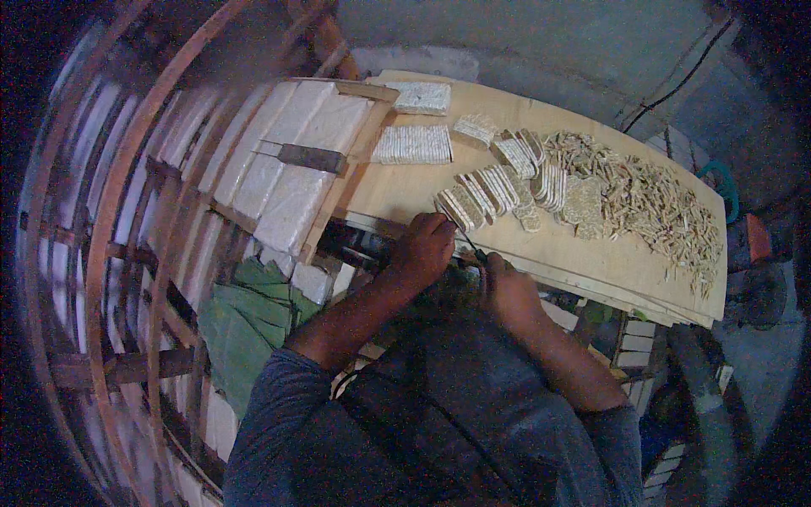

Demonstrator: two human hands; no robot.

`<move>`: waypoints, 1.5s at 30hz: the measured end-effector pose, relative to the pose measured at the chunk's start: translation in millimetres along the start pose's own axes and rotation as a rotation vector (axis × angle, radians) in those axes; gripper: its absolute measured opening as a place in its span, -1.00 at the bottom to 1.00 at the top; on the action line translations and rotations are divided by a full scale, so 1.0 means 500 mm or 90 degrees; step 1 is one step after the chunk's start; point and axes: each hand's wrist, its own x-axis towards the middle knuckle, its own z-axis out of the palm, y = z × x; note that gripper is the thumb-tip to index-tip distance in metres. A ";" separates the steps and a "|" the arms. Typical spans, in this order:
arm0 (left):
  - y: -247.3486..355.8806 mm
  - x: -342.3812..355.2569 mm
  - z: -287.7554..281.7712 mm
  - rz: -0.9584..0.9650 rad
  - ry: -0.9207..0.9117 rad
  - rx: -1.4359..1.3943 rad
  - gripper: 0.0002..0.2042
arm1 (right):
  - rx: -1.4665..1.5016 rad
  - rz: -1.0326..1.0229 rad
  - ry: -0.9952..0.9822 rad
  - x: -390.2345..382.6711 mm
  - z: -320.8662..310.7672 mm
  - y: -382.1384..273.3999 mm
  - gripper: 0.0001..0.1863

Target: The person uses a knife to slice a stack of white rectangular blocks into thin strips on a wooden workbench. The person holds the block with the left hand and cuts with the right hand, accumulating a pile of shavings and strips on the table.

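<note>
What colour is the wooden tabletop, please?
The wooden tabletop is light tan, showing best in the head view.

Room light: dim overall, cool on the grey wall (507, 42). Brightest area: the pale surface (389, 190), warmer than its surroundings; from here, the lamp's position cannot be told. Sheen: faint, on the white wrapped blocks (291, 207). Shadows: deep below the front edge of the surface; folds of the dark shirt (279, 431) sink toward black. Sharpness: soft throughout; pieces in the stick pile (642, 198) partly run together; right hand (513, 296) slightly smeared. Distortion: wooden rails (187, 52) at left bowed into arcs and blurred. Rim: darkened, corners black. Grain: fine speckle, plainest in the dark parts.
</note>
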 end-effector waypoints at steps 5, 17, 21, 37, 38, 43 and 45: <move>-0.006 -0.003 0.017 -0.019 -0.049 0.026 -0.78 | -0.022 -0.021 0.001 -0.008 0.002 0.002 -0.69; -0.023 0.001 0.019 0.016 -0.046 0.021 -0.84 | -0.001 0.045 -0.123 0.057 0.064 0.046 -0.55; -0.043 -0.010 0.042 0.015 -0.013 0.018 -0.82 | 0.011 0.018 -0.085 0.068 0.048 0.045 -0.64; 0.025 0.030 0.076 -0.090 0.117 -0.094 -0.08 | -0.005 -0.022 0.322 0.066 -0.015 0.164 -0.65; 0.021 0.034 0.085 -0.097 0.116 -0.086 -0.08 | -0.055 -0.057 0.379 0.078 0.005 0.169 -0.65; 0.015 0.037 0.105 -0.139 0.114 -0.092 -0.10 | 0.037 -0.026 0.364 0.114 0.051 0.146 -0.70; 0.006 0.038 0.106 -0.130 0.142 -0.099 -0.11 | 0.090 0.011 0.356 0.132 0.039 0.085 -0.75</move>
